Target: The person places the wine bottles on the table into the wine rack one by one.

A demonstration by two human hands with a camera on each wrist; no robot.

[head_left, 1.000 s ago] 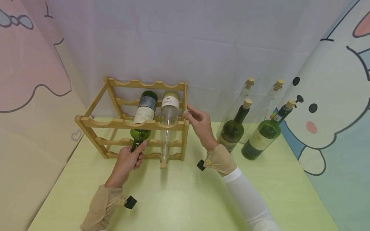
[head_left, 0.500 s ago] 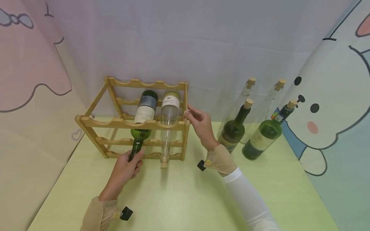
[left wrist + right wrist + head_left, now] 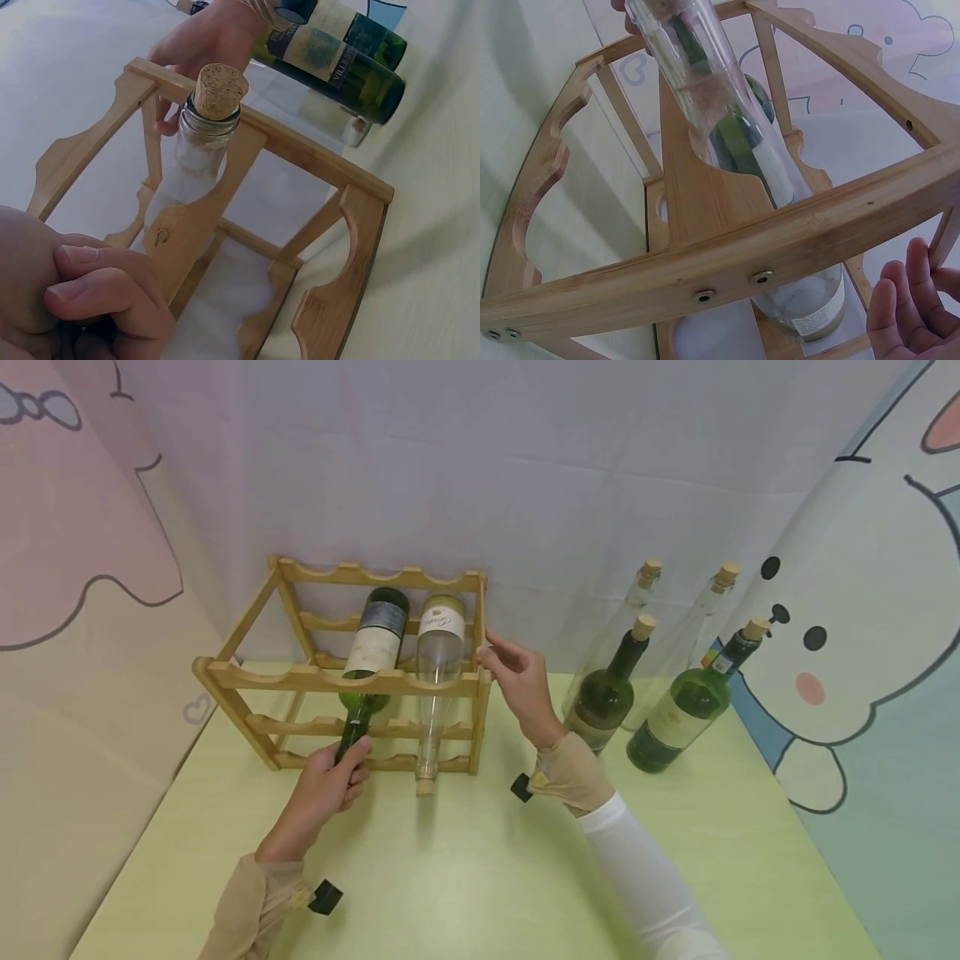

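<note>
My left hand grips the neck of a green wine bottle, which lies neck-forward in the wooden wine rack. Its cream and dark label faces up, and the hand hides the mouth end. Beside it in the rack is a clear corked bottle, whose cork stands out in the left wrist view. At the rack's right side, my right hand pinches the upright between thumb and fingers. Curled fingers of that hand show near a rack bar in the right wrist view.
Right of the rack stand several corked bottles: a dark green one, a lighter green one and clear ones behind them. A pale curtain hangs behind the table, and printed cloths flank it.
My left hand has shifted down the bottle's neck toward me. The green bottle's base sits slightly higher in the rack. My right hand stays at the upright.
</note>
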